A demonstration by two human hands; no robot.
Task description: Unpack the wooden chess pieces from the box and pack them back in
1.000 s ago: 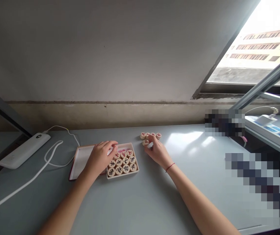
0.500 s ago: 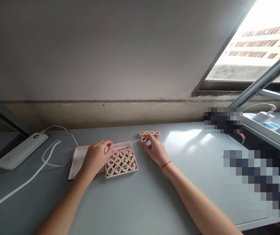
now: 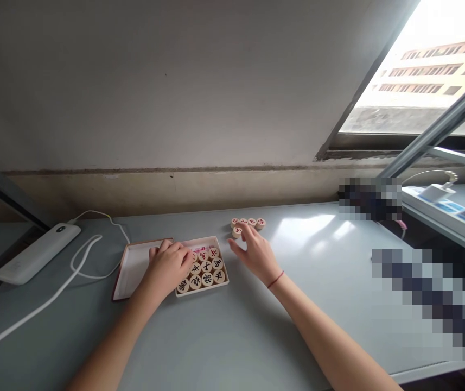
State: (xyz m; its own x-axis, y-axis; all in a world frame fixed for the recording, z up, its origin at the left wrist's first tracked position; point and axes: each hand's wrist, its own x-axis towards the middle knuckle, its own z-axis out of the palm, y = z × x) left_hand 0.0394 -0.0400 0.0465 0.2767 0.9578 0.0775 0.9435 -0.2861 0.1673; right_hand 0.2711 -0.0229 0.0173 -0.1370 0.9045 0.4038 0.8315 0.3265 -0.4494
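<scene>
Table [image 3: 232, 336]: grey, smooth, bare near the front edge.
Left hand [image 3: 167, 267]: resting over the left side of the box, fingers curled down onto the pieces there; whether pinching one, cannot tell.
Box [image 3: 220, 284]: shallow, pale, open, holding rows of round wooden chess pieces [image 3: 206, 266] with black and red characters; lid [image 3: 132, 269] lying just beside it on the left.
Right hand [image 3: 256, 252]: open, fingers loosely spread, holding nothing, hovering just short of the loose pieces.
Loose pieces [image 3: 248, 224]: a short row of red-marked discs on the table beyond the box, with one more disc just in front.
Handling: likely light, hard, smooth-faced, prone to sliding; best taken by the rim between thumb and fingertip.
Far left: white power bank [image 3: 37, 252] with looping cable [image 3: 89, 255].
Far right: power strip [image 3: 452, 209] under the window.
</scene>
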